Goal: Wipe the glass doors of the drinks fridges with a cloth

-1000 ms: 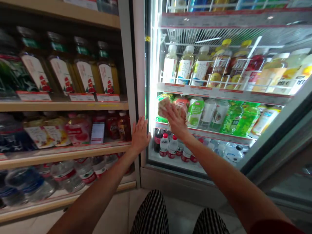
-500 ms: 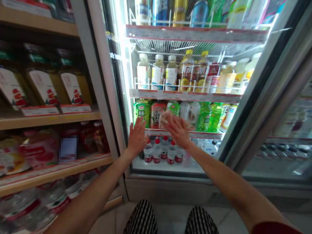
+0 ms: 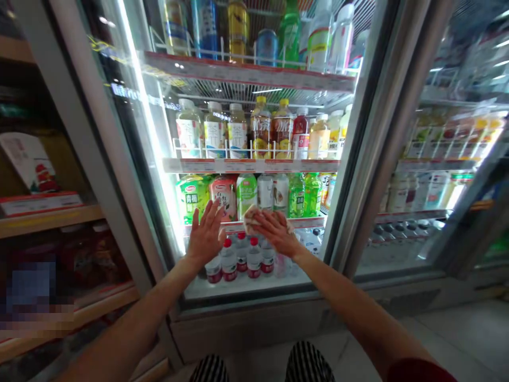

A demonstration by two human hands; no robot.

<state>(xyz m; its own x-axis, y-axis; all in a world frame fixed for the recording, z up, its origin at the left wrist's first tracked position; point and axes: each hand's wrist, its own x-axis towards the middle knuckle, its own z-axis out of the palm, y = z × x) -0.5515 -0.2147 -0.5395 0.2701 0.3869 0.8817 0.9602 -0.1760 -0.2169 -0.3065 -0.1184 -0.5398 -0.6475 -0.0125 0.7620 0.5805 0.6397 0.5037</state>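
My left hand (image 3: 205, 233) lies flat and open on the glass door (image 3: 167, 175) of a lit drinks fridge, fingers spread. My right hand (image 3: 276, 231) presses a pale crumpled cloth (image 3: 249, 218) against the same glass a little to the right, its fingers flat over the cloth. Behind the glass, green and white bottles (image 3: 246, 193) stand on the shelf level with my hands, and small red-capped bottles (image 3: 238, 257) sit on the shelf below.
A grey door frame (image 3: 361, 154) runs diagonally to the right, with a second glass door (image 3: 429, 175) past it. Wooden shelves (image 3: 43, 217) with bottles stand on the left. My knees in checked fabric (image 3: 306, 366) show at the bottom, over pale floor tiles (image 3: 465, 334).
My view has swung right, so the fridge door now fills the middle. My left hand moved from the door frame onto the glass. My right hand with the cloth slid lower on the glass.
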